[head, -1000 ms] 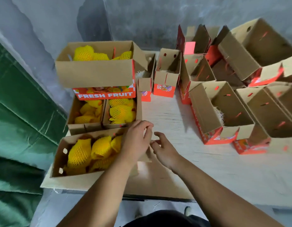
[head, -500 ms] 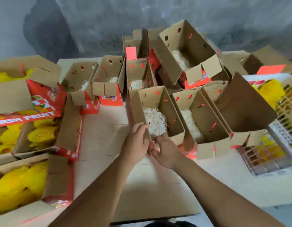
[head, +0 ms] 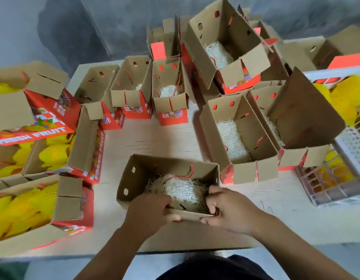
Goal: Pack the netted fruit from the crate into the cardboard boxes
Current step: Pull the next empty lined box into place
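Both hands pinch the near wall of an open cardboard box [head: 171, 174], left hand [head: 149, 214] and right hand [head: 228, 212] curled over its rim; beyond the fingers lies pale shredded padding [head: 183, 190], netted fruit [head: 344, 98] in the white crate [head: 354, 142] far right

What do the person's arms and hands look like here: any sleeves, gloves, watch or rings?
Both forearms are bare, with no sleeves in view. The left hand and right hand wear no gloves; no watch, bracelet or ring shows. Dark clothing is visible at the bottom edge.
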Action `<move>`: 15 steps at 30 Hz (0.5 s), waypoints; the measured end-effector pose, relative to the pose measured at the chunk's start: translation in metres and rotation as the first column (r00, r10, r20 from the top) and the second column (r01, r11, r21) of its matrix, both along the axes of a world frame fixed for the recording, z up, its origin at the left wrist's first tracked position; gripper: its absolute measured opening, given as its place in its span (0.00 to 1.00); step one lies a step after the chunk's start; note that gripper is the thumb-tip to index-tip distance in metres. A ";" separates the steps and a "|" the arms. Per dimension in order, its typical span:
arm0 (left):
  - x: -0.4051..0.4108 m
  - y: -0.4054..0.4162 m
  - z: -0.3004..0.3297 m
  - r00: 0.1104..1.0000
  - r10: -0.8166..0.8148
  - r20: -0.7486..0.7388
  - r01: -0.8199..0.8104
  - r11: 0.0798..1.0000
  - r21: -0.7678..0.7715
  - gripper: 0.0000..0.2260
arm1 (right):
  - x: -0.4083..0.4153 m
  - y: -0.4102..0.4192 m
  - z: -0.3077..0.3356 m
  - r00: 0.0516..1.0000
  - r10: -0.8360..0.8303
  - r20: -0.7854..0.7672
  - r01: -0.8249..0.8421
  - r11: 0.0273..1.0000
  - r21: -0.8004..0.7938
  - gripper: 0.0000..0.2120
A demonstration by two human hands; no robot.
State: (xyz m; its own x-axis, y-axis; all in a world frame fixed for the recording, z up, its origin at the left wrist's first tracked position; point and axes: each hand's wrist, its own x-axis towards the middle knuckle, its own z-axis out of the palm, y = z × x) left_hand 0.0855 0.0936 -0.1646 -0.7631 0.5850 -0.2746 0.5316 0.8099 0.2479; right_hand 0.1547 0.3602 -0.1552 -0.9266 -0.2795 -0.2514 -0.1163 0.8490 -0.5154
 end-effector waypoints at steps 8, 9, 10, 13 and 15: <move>0.028 0.048 0.010 0.938 -0.335 0.094 0.345 0.928 -0.139 0.19 | 0.076 0.024 -0.004 0.944 -0.328 -0.032 0.317 0.931 -0.178 0.26; 0.025 0.058 0.010 0.930 -0.353 0.100 0.365 0.918 -0.153 0.19 | 0.076 0.027 -0.007 0.910 -0.414 -0.033 0.397 0.890 -0.226 0.33; 0.021 0.066 0.010 0.924 -0.369 0.096 0.381 0.910 -0.163 0.19 | 0.071 0.028 -0.007 0.867 -0.498 -0.010 0.472 0.828 -0.303 0.37; 0.011 0.077 0.010 0.912 -0.400 0.088 0.410 0.895 -0.174 0.18 | 0.042 0.034 -0.011 0.643 -0.756 0.120 0.689 0.502 -0.523 0.33; 0.012 0.074 0.007 0.918 -0.383 0.103 0.395 0.906 -0.150 0.18 | 0.011 0.039 -0.011 0.473 -0.857 0.203 0.802 0.323 -0.503 0.28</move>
